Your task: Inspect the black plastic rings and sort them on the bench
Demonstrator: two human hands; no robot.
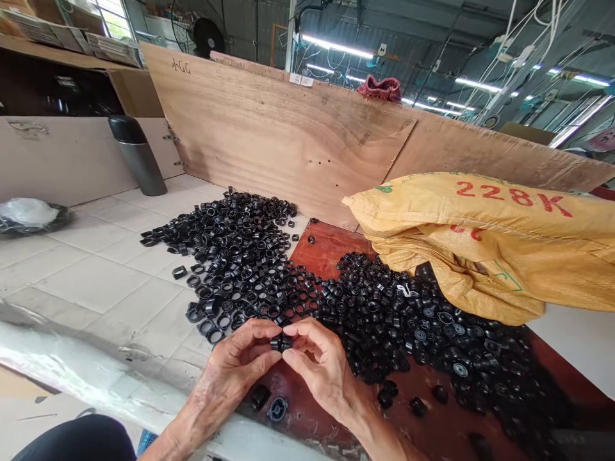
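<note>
My left hand and my right hand meet at the front middle of the table. Between their fingertips they pinch small black plastic parts: a black ring on the left side and a threaded black fitting on the right. The two touch; whether they are joined I cannot tell. Just beyond my hands spreads a heap of black rings. To the right lies a pile of black fittings. Below my hands a black part and a round black piece rest on the red board.
A yellow woven sack marked 228K lies at the right, beside the fittings. A dark flask stands at the back left, near a plastic bag. Plywood panels wall off the far side. The table's padded front edge runs before me.
</note>
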